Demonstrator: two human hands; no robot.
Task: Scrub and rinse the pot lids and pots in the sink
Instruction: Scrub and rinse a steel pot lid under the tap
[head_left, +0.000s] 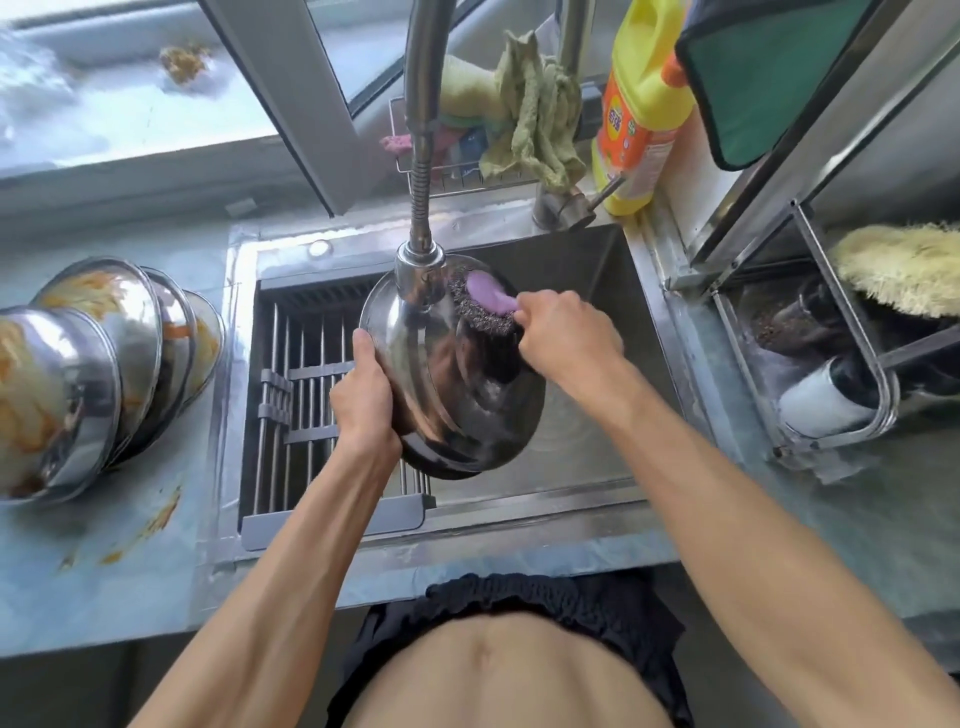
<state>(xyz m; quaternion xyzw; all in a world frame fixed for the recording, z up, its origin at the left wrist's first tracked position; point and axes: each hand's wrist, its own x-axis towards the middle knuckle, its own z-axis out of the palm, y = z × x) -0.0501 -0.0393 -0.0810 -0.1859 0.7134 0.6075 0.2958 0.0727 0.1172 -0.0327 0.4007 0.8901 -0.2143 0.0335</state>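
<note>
**Hands at the sink: one pot under the scrubber, four more waiting**

Left hand (363, 400) curled round the near-left rim of the pot (457, 374), I hold it tilted on edge over the sink (582, 457), just under the tap head (420, 270). My right hand (566, 332) grips the purple handle of a wire scrubber (483, 306), whose dark steel pad presses against the pot's upper side.

Reading left to right: four dirty steel pots (104, 364), nested and lying on their sides, streaked with orange food, sit on the counter left of the sink; a drain rack (306, 405) spans the sink's left half; then the one pot in my hands; a yellow detergent bottle (644, 104) stands behind the sink to the right.

I judge this the scrubbing step. No stream from the tap shows clearly, so rinsing looks not yet begun. The next move, I think, calls for turning the pot with the left hand so the pad reaches the unscrubbed side, keeping a firm hold since wet steel will slip.

I can pick out no lids.
</note>
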